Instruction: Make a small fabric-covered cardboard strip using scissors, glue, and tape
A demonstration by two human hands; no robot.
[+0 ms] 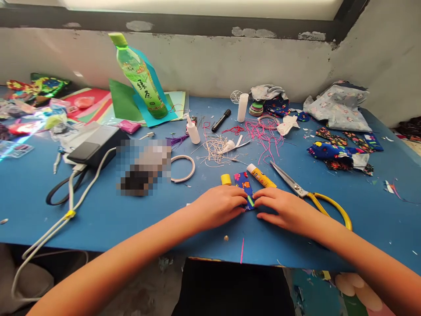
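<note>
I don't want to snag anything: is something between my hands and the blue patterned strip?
Nothing visible is. Fingertips of the left hand and right hand are right at the blue patterned strip. The glue stick and scissors lie nearby, neither in between.

Place: small craft workspace, likely a workshop or craft room | Counter (108,219): blue, littered with offcuts | Supplies: patterned fabric scraps (342,153), tangled cords (217,149), glue stick (261,175), scissors (296,186), coloured paper (123,103) | Wall (204,61): scuffed, patchy, below a dark-framed window (204,6) | Floor (138,281): strewn with scraps
</note>
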